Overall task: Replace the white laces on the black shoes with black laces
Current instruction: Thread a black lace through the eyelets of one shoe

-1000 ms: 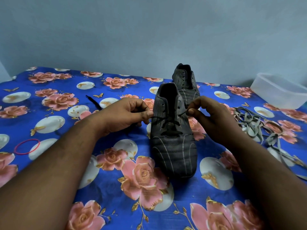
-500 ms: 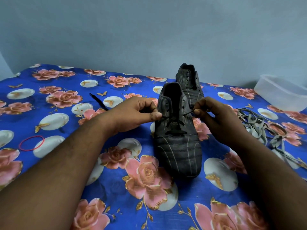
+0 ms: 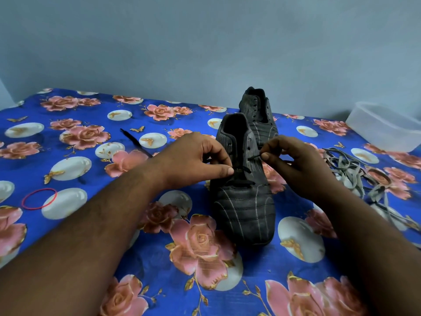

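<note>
A person threads a thin black lace (image 3: pixel 252 157) through the near black striped leather shoe (image 3: pixel 243 201), set toe-forward on the blue rose-printed tabletop (image 3: pixel 159 265), apparently to keep its eyelets within easy reach. The right hand (image 3: pixel 293 165) pinches the lace end in its fingers (image 3: pixel 265 156); the left hand (image 3: pixel 193 159) nips the opposite side at the eyelets. The removed white laces (image 3: pixel 348 169) lie heaped to the right. The second black shoe (image 3: pixel 258 115) waits behind, unlaced.

Home bedroom, likely: floral blue bedsheet (image 3: pixel 95 258) (roses, butterflies) against plain painted wall (image 3: pixel 182 42); plastic tub (image 3: pixel 385 128).
</note>
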{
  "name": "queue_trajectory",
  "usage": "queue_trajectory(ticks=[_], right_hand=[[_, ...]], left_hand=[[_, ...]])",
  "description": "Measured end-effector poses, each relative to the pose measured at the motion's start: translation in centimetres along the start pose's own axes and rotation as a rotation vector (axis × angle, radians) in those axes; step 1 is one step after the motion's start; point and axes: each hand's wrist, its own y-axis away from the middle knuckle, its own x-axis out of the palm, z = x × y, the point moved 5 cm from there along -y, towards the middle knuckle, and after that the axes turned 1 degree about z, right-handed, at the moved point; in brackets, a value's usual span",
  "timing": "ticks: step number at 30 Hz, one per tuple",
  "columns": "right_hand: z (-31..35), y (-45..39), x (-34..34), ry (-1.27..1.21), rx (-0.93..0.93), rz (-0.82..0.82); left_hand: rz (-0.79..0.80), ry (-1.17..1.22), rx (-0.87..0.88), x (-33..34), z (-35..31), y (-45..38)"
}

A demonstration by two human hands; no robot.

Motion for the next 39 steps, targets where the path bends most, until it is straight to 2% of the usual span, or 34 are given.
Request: queue_trajectory(ticks=[8,13,17,24,34,39], right_hand=[[0.1,-0.1,0.0,0.015,0.001,-0.007],[0.0,-0.1,-0.1,0.01,0.008,-0.011],[0.1,-0.1,0.0,0.005,0.002,-0.004],[0.2,-0.2,-0.1,-0.001,-0.006,-0.003],[0.1,-0.1,-0.2,-0.017,0.019,-0.015],[0.1,0.0,-0.5,-0.023,0.007,-0.031]], left_hand=[[0.137,0.229,-0.121,0.6,0.8,0.3],[0.09,0.123,-0.132,-0.1,0.4,0.5],[0.065,0.155,-0.131,0.0,0.2,0.4],[0.108,0.149,-0.173,0.2,0.6,0.5],[-0.099,0.071,-0.221,-0.9,1.7,0.3],[-0.04,0.033,-0.167,-0.7,2.3,0.3]])
